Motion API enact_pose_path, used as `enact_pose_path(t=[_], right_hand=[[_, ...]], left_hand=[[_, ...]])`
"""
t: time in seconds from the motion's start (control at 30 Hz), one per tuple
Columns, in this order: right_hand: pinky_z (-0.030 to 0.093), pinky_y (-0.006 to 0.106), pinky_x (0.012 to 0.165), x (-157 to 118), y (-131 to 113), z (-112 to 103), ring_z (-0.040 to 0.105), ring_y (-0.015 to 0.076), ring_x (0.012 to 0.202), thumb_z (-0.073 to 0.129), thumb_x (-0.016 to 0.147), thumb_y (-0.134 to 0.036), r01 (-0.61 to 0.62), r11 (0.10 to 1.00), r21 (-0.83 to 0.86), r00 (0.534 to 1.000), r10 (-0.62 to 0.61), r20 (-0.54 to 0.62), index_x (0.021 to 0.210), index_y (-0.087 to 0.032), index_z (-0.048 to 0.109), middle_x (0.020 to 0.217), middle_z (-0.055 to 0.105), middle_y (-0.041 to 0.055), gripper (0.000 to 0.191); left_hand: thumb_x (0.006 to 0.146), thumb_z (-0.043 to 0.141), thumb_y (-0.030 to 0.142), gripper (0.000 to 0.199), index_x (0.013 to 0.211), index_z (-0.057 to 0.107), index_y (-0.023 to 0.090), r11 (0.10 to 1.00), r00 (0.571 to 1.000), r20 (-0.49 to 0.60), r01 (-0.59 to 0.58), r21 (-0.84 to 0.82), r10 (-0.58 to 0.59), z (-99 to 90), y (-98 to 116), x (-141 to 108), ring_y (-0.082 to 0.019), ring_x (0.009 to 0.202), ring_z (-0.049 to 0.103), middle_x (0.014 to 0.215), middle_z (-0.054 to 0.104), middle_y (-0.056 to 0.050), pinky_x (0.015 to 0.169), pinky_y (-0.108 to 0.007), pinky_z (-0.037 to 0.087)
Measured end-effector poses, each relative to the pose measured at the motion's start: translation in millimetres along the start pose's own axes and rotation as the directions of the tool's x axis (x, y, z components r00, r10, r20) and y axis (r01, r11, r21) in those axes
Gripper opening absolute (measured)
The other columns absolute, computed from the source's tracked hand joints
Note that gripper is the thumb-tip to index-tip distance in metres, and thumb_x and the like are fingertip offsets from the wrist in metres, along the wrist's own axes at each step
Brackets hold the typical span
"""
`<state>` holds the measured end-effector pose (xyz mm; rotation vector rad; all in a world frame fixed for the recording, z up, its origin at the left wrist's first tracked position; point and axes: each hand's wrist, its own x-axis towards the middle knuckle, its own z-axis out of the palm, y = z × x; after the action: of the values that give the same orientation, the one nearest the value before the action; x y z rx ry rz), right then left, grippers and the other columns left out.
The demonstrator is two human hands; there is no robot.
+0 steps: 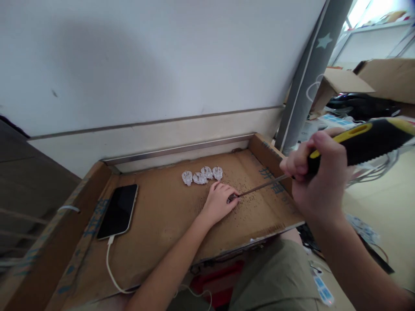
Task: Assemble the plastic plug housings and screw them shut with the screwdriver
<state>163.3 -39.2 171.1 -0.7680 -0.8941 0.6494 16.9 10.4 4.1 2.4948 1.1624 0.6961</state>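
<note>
A makeshift workshop, shown by the cardboard-lined bench and screwdriver.

The left hand lies low, forearm outstretched, fingers bent. The right hand is raised, fingers clenched.

Slanted black-yellow screwdriver, half-hidden part
</note>
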Motion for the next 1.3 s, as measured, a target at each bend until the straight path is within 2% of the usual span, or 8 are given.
enact_pose_path(t=[0.13, 0.23, 0.53, 0.73, 1.0, 1.1, 1.2, 1.3], right_hand=[[0.026, 0.019, 0.035, 11, 8, 8, 0.026, 0.0041, 0.034, 0.062, 0.076, -0.033, -0.035, 0.999, -0.001, 0.986, 0.034, 0.161, 0.079, -0.02, 0.036, 0.043, 0.032, -0.0098, 0.029], [0.026, 0.018, 0.035, 21, 17, 17, 0.028, 0.0031, 0.033, 0.063, 0.075, -0.042, -0.051, 0.998, -0.028, 0.969, 0.056, 0.24, 0.069, -0.017, 0.035, 0.044, 0.034, -0.0078, 0.038], [0.025, 0.014, 0.033, 24, 31, 25, 0.028, 0.0015, 0.034, 0.061, 0.075, -0.053, -0.083, 0.996, 0.035, 0.957, 0.069, 0.282, 0.075, -0.018, 0.031, 0.046, 0.032, -0.0092, 0.045], [0.019, 0.013, 0.033, 36, 31, 26, 0.017, 0.0015, 0.033, 0.058, 0.077, -0.052, -0.293, 0.952, 0.089, 0.8, 0.193, 0.568, 0.088, -0.021, 0.029, 0.043, 0.027, -0.0128, 0.043], [0.019, 0.014, 0.031, 63, 41, 17, 0.013, 0.0031, 0.03, 0.048, 0.08, -0.047, -0.381, 0.924, 0.045, 0.59, 0.205, 0.781, 0.082, -0.021, 0.025, 0.041, 0.022, -0.0126, 0.035], [0.024, 0.016, 0.033, 64, 42, 12, 0.017, 0.0032, 0.031, 0.049, 0.077, -0.052, -0.343, 0.939, 0.006, 0.545, 0.194, 0.816, 0.078, -0.02, 0.026, 0.042, 0.023, -0.0116, 0.04], [0.037, 0.018, 0.044, 59, 35, 9, 0.037, 0.0047, 0.042, 0.057, 0.076, -0.049, -0.253, 0.966, -0.045, 0.594, 0.192, 0.781, 0.078, -0.018, 0.033, 0.05, 0.039, -0.0068, 0.039], [0.042, 0.017, 0.057, 57, 21, 8, 0.051, 0.0062, 0.065, 0.069, 0.07, -0.034, 0.001, 0.98, -0.199, 0.75, 0.131, 0.648, 0.089, -0.015, 0.047, 0.075, 0.053, 0.0004, 0.035]], left_hand=[[0.084, 0.058, 0.025, 0.01, 0.092, 0.063, 0.023, 1.0, 1.0, 0.006, -0.021, 0.011, 0.021, -0.2, 0, -1, -0.018, 0.099, 0.055, 0.098, 0.067, 0.001, 0.104, -0.04, 0.024], [0.084, 0.06, 0.026, 0.01, 0.092, 0.063, 0.022, 1.0, 1.0, 0.004, -0.009, -0.007, 0.009, -0.1, 1, -2, -0.018, 0.097, 0.055, 0.097, 0.067, 0.001, 0.099, -0.038, 0.031], [0.082, 0.061, 0.024, 0.008, 0.09, 0.063, 0.022, 0.994, 0.997, 0.027, 0.081, -0.073, -0.079, 0.3, 0, -3, -0.019, 0.094, 0.054, 0.093, 0.065, -0.001, 0.081, -0.031, 0.041], [0.08, 0.063, 0.025, 0.008, 0.088, 0.064, 0.022, 0.982, 0.986, 0.058, 0.162, -0.095, -0.157, 0.1, 0, -2, -0.02, 0.092, 0.054, 0.093, 0.065, -0.001, 0.079, -0.032, 0.041], [0.077, 0.064, 0.023, 0.01, 0.088, 0.064, 0.023, 0.972, 0.978, 0.066, 0.204, -0.119, -0.197, -3.5, 3, -1, -0.02, 0.093, 0.054, 0.094, 0.064, -0.002, 0.081, -0.032, 0.039], [0.077, 0.064, 0.022, 0.011, 0.088, 0.064, 0.023, 0.967, 0.975, 0.079, 0.215, -0.133, -0.206, -4.1, 2, -1, -0.02, 0.093, 0.053, 0.094, 0.064, -0.002, 0.08, -0.031, 0.039], [0.077, 0.063, 0.021, 0.011, 0.088, 0.064, 0.022, 0.966, 0.977, 0.073, 0.209, -0.151, -0.2, -3.5, 0, -2, -0.019, 0.092, 0.054, 0.094, 0.063, -0.001, 0.08, -0.03, 0.039], [0.077, 0.064, 0.022, 0.012, 0.089, 0.064, 0.023, 0.967, 0.979, 0.062, 0.203, -0.158, -0.195, -2.5, -2, -2, -0.019, 0.092, 0.054, 0.094, 0.063, -0.001, 0.08, -0.03, 0.039]])
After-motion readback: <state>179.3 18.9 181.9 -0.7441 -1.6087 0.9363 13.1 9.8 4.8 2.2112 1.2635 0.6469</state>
